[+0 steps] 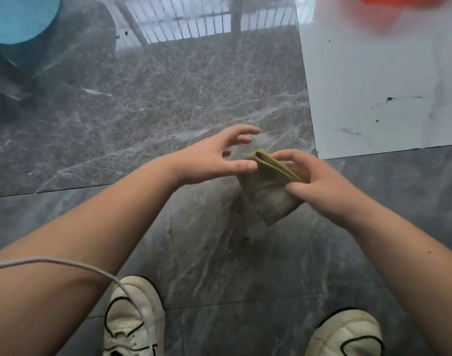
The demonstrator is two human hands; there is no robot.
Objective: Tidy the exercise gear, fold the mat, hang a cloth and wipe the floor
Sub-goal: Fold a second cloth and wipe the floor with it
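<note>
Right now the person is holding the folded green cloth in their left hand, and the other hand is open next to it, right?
Not quite. The head view shows the right hand holding the folded green cloth, not the left. The left hand is the open one next to it.

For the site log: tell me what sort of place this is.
Probably an indoor room in a home or gym: polished grey marble floor tiles reflecting a barred window, and a blue item on the floor, possibly exercise gear. The right hand holds a folded cloth.
</note>
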